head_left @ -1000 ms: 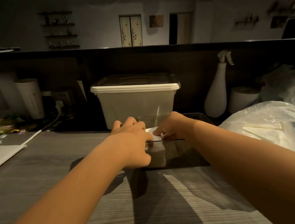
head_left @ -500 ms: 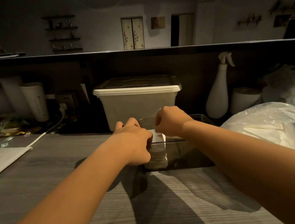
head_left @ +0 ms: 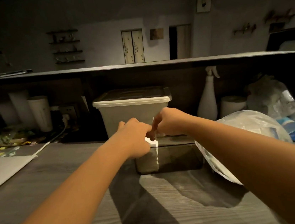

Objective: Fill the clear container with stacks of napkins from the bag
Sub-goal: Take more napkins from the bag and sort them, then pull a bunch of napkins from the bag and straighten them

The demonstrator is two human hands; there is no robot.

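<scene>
Surroundings: You face a grey tabletop [head_left: 40, 184] backed by a dark raised ledge. A white lidded bin [head_left: 134, 113] stands directly behind your hands. A white spray bottle [head_left: 207, 100] and a paper roll [head_left: 233, 104] stand to its right. Tall white rolls [head_left: 40, 112] and a wall socket [head_left: 68, 110] are to its left. A white sheet [head_left: 1, 170] lies at the left edge.
In the way: The plastic bag [head_left: 246, 123] bulges on your right, its near edge just beside the clear container's right end. Your right forearm covers part of it. Your hands hide the container's far left corner.
Clear container: The clear container [head_left: 178, 158] sits mid-tabletop, just in front of the bin, with its top open.
Napkin stack: The napkin stack [head_left: 155, 155] stands in the container's left end, its white top level with the rim. Both sets of fingers meet over it.
Left hand: Your left hand [head_left: 135, 137] rests on the stack's left side with its fingers curled downward. The knuckles hide any grip, so I cannot tell whether it holds the napkins.
Right hand: Your right hand [head_left: 170, 122] is mostly curled, with one finger pointing down onto the stack's top. I cannot tell whether it pinches or only presses.
Materials: The container is smoky transparent plastic, boxy with rounded corners. The napkins are flat white paper. The bag is thin, crinkled and translucent. The tabletop has a fine wood grain.
</scene>
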